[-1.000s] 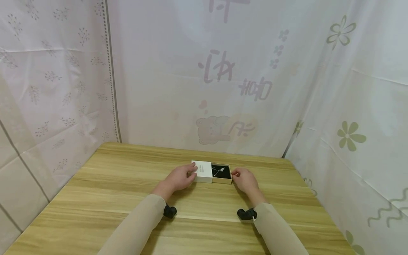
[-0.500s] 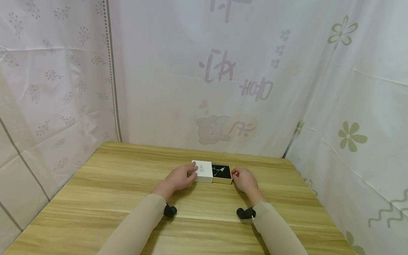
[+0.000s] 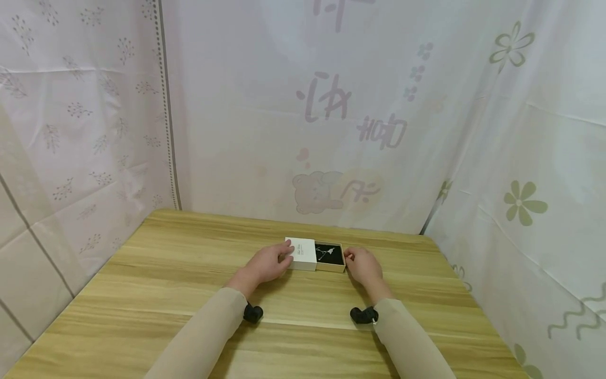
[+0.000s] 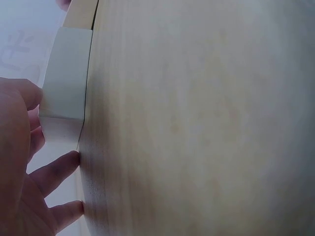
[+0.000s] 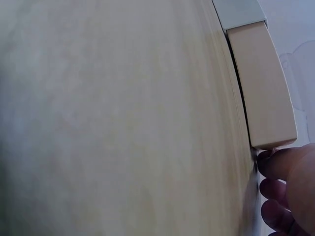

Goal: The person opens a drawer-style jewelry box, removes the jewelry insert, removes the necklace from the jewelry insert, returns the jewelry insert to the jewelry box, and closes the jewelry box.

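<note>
A small jewelry box lies flat on the wooden table, its white sleeve (image 3: 303,253) on the left and its tan drawer (image 3: 330,267) partly out to the right. Silver-looking jewelry (image 3: 326,252) shows on the drawer's black lining; its exact kind is too small to tell. My left hand (image 3: 267,263) holds the sleeve's left end. In the left wrist view its thumb (image 4: 30,94) is against the sleeve, two fingers spread onto the table. My right hand (image 3: 363,266) has curled fingers (image 5: 275,162) pinched together at the drawer's right end; what lies between the fingertips is hidden.
The wooden table (image 3: 284,342) extends around the box. A printed white curtain (image 3: 236,131) hangs behind it, with more curtain on both sides. Black wrist devices (image 3: 363,316) sit at both sleeve cuffs.
Both hands and the box stay nearly still. The drawer is out by about the same amount; only the head view shifts slightly.
</note>
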### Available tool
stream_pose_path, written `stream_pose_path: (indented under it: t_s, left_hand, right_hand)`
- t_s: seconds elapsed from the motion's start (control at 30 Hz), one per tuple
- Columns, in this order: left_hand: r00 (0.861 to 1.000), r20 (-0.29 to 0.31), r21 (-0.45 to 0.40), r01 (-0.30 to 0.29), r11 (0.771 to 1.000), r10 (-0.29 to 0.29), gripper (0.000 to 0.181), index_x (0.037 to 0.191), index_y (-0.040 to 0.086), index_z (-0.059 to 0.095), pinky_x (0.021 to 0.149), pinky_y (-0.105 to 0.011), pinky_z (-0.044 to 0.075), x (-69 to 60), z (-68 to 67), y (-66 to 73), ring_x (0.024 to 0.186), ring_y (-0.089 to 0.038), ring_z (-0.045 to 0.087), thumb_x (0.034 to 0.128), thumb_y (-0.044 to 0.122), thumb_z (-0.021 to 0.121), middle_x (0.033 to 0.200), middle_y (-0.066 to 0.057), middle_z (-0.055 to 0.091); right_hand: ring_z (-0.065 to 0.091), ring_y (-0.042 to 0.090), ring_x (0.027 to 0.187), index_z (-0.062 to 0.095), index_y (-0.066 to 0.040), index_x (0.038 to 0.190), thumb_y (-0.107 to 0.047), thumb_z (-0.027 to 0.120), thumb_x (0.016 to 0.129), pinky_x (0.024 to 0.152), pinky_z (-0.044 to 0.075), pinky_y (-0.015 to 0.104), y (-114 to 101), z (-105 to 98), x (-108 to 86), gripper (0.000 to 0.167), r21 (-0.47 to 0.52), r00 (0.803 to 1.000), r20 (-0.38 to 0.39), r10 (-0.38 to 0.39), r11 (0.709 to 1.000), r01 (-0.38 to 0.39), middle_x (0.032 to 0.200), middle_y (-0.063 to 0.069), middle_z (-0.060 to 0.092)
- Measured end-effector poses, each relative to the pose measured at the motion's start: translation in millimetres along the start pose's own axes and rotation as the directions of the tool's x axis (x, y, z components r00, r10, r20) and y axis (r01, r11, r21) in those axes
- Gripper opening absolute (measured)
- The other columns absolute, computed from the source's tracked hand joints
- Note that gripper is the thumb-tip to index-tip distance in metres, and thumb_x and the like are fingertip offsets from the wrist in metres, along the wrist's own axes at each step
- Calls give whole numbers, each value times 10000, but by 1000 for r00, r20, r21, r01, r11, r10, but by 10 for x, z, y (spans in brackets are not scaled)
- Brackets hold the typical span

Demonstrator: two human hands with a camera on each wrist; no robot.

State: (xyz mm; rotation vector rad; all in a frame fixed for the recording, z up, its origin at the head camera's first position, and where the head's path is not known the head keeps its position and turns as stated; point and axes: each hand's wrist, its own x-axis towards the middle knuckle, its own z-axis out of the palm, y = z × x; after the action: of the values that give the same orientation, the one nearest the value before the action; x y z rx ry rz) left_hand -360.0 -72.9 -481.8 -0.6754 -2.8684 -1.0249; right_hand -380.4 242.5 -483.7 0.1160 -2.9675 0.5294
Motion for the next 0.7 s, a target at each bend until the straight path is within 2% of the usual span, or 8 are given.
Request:
stream_pose_path:
  t_s: [0.27, 0.7]
  left_hand:
    - [1000, 8, 39, -23, 999, 23, 465, 1587, 118, 600, 1316, -513, 407, 2, 2, -26, 1599, -328, 468, 1152, 278, 575, 1731, -59, 475]
    - [999, 28, 43, -16, 999, 15, 473, 1610, 146, 577, 1335, -513, 377, 9, -24, -21, 1616, -319, 444, 1160, 293, 570, 1744, -38, 456]
  right_hand:
    - [724, 281, 980, 787, -184, 1237, -166, 616, 1090, 751, 607, 467, -4, -15, 18, 227, -27, 999, 18, 31, 999, -31, 1197, 92, 785]
    - [740, 308, 1013, 782, -174, 1248, -178, 623, 1099, 759, 618, 480, -66, 18, 67, 217, -59, 1000, 21, 9, 998, -8, 1246, 115, 786]
